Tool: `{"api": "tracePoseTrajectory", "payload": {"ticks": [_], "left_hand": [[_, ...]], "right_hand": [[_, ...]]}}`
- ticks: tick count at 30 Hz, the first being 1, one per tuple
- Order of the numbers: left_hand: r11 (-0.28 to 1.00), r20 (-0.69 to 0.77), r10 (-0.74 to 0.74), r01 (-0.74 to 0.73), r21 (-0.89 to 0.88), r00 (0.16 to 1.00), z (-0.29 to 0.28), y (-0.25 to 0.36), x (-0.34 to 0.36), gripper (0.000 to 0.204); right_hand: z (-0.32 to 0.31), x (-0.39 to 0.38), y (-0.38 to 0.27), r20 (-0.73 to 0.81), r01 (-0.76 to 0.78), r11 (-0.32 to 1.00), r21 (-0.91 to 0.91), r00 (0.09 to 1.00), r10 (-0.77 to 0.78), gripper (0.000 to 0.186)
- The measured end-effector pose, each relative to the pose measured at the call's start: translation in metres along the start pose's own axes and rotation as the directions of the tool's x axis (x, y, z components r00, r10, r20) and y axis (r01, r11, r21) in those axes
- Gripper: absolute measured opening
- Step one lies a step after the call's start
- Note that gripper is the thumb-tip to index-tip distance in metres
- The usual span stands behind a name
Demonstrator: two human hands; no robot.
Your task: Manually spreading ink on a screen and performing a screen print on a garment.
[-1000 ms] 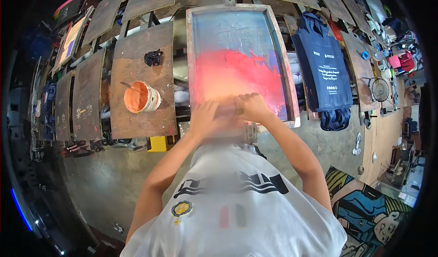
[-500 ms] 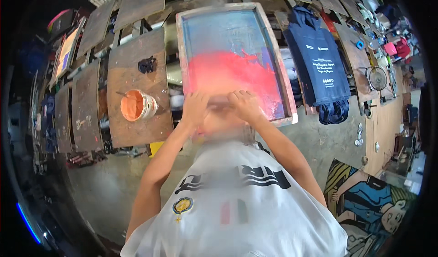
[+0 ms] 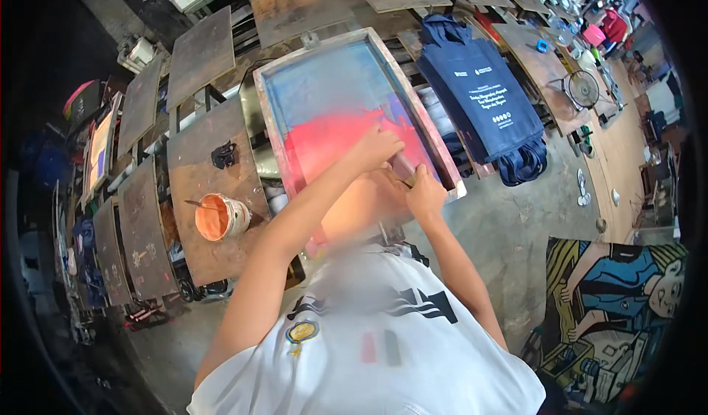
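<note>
Before me lies a wood-edged printing screen [image 3: 450, 161] with blue mesh, its nearer half smeared with red-pink and orange ink [image 3: 324, 142]. Both my hands grip a squeegee [image 3: 403, 167], which stands slantwise over the inked mesh near the screen's right side. My left hand [image 3: 377, 150] closes round its far end, the forearm reaching across the screen. Nearer to me, my right hand [image 3: 428, 192] is wrapped about the other end. Most of the blade is hidden by my fingers.
On the board left of the screen stand a bucket [image 3: 234, 217] of orange ink with a stick in it and a crumpled black rag [image 3: 223, 155]. Navy tote bags [image 3: 483, 94] lie to the right. Beyond them sits a small fan [image 3: 581, 89]. More boards [image 3: 203, 57] stretch away.
Both hands have moved right with the squeegee, which has swung from crosswise to slanting. The left hand is now farther from me than the right. My view has turned, shifting the surroundings.
</note>
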State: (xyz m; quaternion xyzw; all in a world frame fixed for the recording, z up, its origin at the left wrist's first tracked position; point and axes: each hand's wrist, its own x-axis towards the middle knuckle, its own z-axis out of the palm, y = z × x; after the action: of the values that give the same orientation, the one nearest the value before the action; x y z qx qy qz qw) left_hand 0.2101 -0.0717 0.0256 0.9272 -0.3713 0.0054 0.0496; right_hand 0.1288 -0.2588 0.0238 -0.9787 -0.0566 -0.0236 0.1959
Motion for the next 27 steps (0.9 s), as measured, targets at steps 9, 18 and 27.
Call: {"api": "tracePoseTrajectory", "payload": {"ticks": [9,18,27], "left_hand": [[0.970,-0.073,-0.087,0.068,-0.233,0.993,0.012,-0.028,-0.044,0.056],[0.994,-0.044,-0.108,0.109,0.009,0.993,-0.001,-0.037,-0.076,0.057],[0.994,-0.066,0.112,-0.110,0.023,0.992,0.010,-0.011,0.013,0.041]], "right_hand": [[0.029,0.001,-0.031,0.148,-0.058,0.998,0.024,0.988,0.053,0.054],[0.033,-0.002,-0.058,0.190,-0.003,0.999,0.052,0.982,-0.007,0.054],[0.022,-0.011,-0.018,0.014,-0.219,0.976,-0.007,0.976,0.220,0.051]]}}
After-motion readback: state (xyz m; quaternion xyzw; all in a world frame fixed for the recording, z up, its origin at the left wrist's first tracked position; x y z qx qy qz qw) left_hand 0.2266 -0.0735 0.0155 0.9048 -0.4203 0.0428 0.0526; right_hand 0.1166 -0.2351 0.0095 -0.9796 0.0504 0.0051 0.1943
